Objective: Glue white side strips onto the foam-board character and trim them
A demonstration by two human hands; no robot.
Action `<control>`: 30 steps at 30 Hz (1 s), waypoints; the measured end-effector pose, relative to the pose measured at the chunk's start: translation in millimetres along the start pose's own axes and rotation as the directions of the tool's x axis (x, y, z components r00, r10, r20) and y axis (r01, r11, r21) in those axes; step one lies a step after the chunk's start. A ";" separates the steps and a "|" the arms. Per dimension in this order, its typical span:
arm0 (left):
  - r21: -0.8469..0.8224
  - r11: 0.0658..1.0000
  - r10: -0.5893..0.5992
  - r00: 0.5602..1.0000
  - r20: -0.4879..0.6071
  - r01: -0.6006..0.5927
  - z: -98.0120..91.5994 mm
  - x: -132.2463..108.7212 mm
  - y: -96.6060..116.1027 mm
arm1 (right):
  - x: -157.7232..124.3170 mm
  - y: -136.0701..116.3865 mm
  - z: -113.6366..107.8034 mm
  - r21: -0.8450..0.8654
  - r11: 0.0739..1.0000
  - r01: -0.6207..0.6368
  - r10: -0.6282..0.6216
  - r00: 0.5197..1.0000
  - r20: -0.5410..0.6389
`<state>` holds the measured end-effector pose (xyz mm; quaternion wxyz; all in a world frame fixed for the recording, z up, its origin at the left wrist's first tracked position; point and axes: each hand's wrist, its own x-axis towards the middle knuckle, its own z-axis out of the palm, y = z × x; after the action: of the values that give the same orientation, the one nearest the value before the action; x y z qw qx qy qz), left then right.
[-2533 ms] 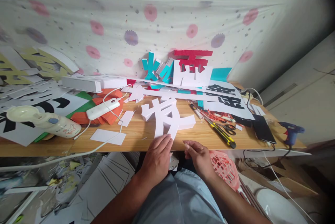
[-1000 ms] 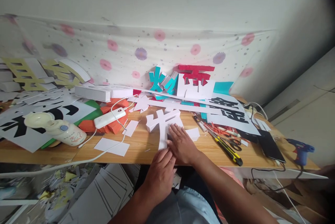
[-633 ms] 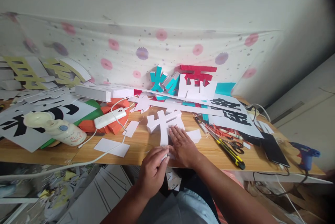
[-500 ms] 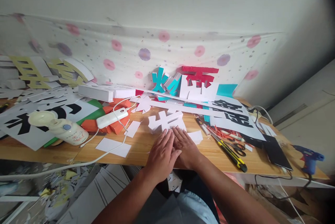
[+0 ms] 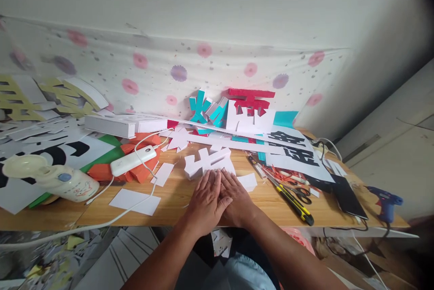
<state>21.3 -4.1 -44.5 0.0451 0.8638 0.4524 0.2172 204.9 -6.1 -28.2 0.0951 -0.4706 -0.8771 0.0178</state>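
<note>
Where the two hands meet: at the front of a wooden table, side by side over the near part of a thick white character.
Left hand: palm down, fingers stretched flat on the white character, gripping nothing; its thumb crosses over the right hand.
Right-hand pose: likewise flat and unclenched, fingers pointing forward, partly covered by that thumb.
White character's place: on the tabletop, near end hidden beneath the hands, far strokes showing beyond the fingertips.
Left of it: a small white card and, closer to the table edge, a larger white card.
Farther left: a white device with a cable, on orange paper, then a cream bottle.
Right side: a yellow-and-black cutter, scissors, a black slab, a blue glue gun.
Back: a teal character and a red character before a flower-print sheet.
</note>
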 end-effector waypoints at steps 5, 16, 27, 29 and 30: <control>-0.008 1.000 0.010 1.000 -0.021 -0.010 0.1 0.7 -0.9 | 0.1 0.2 1.8 -0.001 1.000 -0.008 0.008 1.000 -0.014; -0.021 1.000 0.014 0.999 -0.045 -0.015 -0.1 -0.1 -1.1 | 0.3 -1.9 -2.6 0.022 1.000 -0.010 0.010 1.000 -0.006; -0.030 1.000 -0.010 0.999 -0.031 0.009 2.8 0.5 -2.8 | 0.3 -0.6 2.9 -0.008 1.000 0.005 -0.006 0.999 -0.045; -0.032 0.999 -0.017 0.999 -0.029 0.016 3.4 0.8 -2.6 | 0.5 0.8 3.3 -0.013 1.000 0.013 -0.014 0.999 -0.044; -0.034 0.999 -0.019 0.999 -0.027 0.019 3.4 1.0 -2.3 | 0.3 1.8 3.0 -0.013 1.000 0.017 -0.018 0.999 -0.043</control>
<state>21.4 -1.5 -47.9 0.0556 0.8554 0.4574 0.2364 205.6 -4.7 -31.3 0.1112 -0.4638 -0.8789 0.0012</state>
